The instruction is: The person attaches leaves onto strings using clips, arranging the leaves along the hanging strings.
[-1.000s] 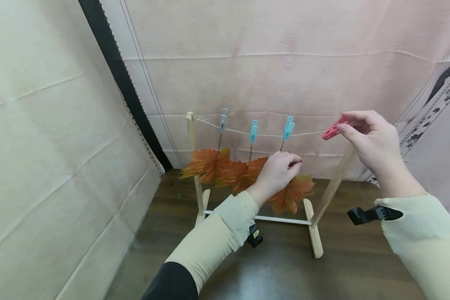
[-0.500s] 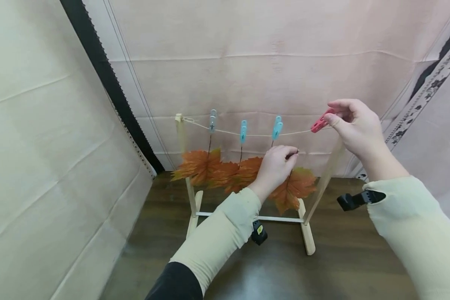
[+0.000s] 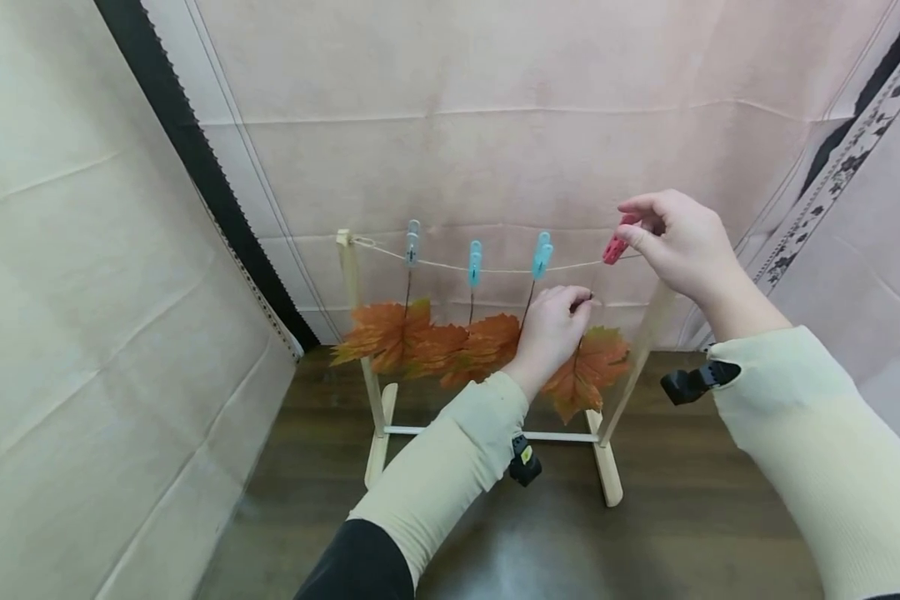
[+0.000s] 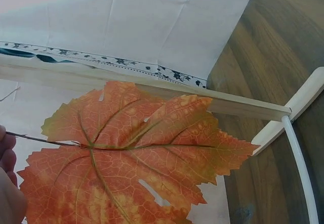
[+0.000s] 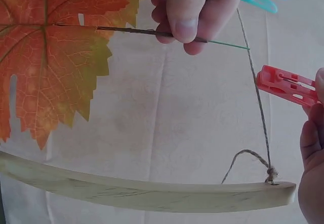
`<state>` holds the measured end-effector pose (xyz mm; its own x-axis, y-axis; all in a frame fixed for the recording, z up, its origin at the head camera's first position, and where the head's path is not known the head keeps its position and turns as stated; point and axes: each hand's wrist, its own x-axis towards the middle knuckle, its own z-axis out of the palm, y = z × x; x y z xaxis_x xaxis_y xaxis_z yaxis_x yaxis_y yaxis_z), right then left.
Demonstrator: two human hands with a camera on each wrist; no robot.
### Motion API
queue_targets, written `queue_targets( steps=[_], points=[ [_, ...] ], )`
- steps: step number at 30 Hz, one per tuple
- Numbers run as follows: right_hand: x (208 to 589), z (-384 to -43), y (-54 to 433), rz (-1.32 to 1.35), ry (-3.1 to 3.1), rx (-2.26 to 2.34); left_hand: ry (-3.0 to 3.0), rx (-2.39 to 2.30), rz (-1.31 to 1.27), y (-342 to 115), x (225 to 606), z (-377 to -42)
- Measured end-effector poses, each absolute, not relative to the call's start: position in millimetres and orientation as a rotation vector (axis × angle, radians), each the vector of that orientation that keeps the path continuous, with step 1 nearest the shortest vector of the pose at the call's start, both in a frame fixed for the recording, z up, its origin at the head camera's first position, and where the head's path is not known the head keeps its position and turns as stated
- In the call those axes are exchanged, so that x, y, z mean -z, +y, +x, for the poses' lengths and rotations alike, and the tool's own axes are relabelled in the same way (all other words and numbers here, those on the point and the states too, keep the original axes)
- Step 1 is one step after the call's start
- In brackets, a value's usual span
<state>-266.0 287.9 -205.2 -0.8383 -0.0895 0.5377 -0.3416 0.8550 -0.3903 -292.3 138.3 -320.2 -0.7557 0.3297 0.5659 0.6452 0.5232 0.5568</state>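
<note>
My left hand [image 3: 557, 325] pinches the dark stem of an orange artificial leaf [image 4: 136, 148], which hangs below the fingers. In the right wrist view the stem's thin green tip reaches the string [image 5: 257, 89]. My right hand [image 3: 678, 237] holds a red clothespin [image 5: 286, 84] between thumb and fingers, its nose right at the string. Left of my hands, three blue clothespins, one pale [image 3: 412, 242], one in the middle [image 3: 475, 262] and one nearest my left hand [image 3: 542, 254], sit on the string. Orange leaves [image 3: 390, 333] hang by their stems under them.
The string runs between two wooden posts, the left one [image 3: 350, 267] and the right one [image 3: 637, 358]. A white rod [image 3: 558, 437] joins their wooden feet on the brown wood-grain table [image 3: 570, 533]. Pale cloth walls [image 3: 495, 167] stand behind and at the sides.
The red clothespin, in my right hand, has moved left along the string, nearer the held stem. My left hand has risen slightly with the leaf. The whole head view has shifted.
</note>
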Motion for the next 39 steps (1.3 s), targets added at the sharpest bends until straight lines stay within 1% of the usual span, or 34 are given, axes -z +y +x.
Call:
queue_targets(
  steps=[15,39],
  points=[
    [201.4,-273.0,278.9,0.479,-2.565,-0.544,-2.327,1.175,-0.781,145.8,316.4,-295.4],
    [194.1,-276.6,274.4,0.581,-2.690,-0.441,-2.293,1.300,-0.769,149.7,311.7,-300.5]
  ],
)
